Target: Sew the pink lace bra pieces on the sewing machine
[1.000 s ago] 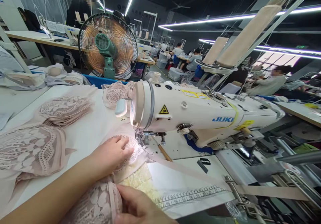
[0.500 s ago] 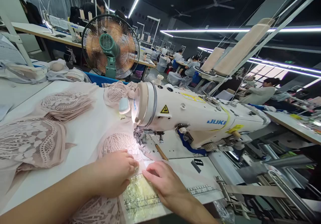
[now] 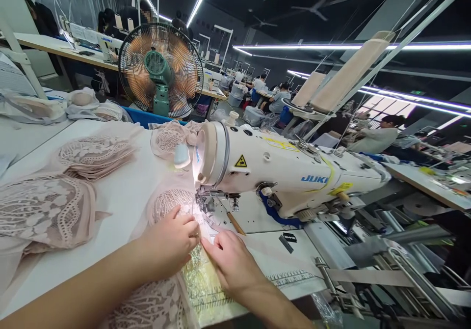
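Sewing machine, white, industrial, long-armed [image 3: 287, 167]: blue "JUKI" lettering on the arm; yellow triangular warning sticker near the head; further yellow labels on top and at the side, writing too small to read. Lamp lit at the needle end.

Lace piece, pale pink, cup-shaped, openwork [image 3: 172, 202]: lies on the white table [image 3: 125, 196] just left of the presser foot, its near edge under both hands.

Left hand [image 3: 171, 243]: fingers curled narrow, tips pressed on the lace edge just before the needle.

Right hand [image 3: 230, 265]: fingers loosely bent, fingertips touching the left hand's at the same edge; whether it pinches fabric cannot be told.

Printed ruler strip, white with black marks [image 3: 290, 281]: fixed along the table's front edge, partly under the right wrist; figures unreadable.

Stacks of pink lace cups [image 3: 91, 154]: on the table at left, well apart from the hands.

Standing fan, green body, black cage [image 3: 161, 69]: behind the table.

Change from half a second ago: both hands have closed together nearer the needle; a second ago the right hand lay low at the table edge.
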The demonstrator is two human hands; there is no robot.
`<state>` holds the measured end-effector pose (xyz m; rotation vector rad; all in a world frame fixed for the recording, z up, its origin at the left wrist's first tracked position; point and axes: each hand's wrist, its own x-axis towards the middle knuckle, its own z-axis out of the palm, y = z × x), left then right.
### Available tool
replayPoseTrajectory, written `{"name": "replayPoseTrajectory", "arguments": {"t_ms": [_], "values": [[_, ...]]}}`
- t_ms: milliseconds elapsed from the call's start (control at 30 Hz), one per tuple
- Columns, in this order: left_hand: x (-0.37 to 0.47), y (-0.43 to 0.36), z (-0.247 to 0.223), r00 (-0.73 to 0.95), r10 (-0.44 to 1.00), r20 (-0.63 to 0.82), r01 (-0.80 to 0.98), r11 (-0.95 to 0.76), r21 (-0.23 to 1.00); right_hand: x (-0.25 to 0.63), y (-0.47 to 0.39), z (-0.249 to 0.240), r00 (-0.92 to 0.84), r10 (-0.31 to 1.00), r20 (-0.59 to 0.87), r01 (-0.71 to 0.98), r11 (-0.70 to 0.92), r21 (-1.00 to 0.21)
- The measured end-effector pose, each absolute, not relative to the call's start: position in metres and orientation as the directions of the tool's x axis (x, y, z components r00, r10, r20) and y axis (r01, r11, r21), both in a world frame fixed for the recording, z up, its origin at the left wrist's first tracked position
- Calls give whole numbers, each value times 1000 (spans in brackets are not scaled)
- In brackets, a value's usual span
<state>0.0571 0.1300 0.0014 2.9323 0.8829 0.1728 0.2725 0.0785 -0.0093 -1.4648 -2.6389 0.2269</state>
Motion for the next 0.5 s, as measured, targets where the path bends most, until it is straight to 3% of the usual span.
{"name": "replayPoseTrajectory", "arguments": {"t_ms": [200, 367, 500], "values": [[55, 138, -1, 800, 588, 119, 578, -809, 106, 252, 87, 8, -379, 909, -173, 924, 361, -128], [52, 146, 5, 791, 600, 118, 589, -799, 120, 239, 99, 27, -379, 897, -226, 925, 365, -103], [51, 154, 10, 792, 603, 90, 591, -796, 132, 227, 109, 39, -330, 889, -317, 939, 344, -11]]}}
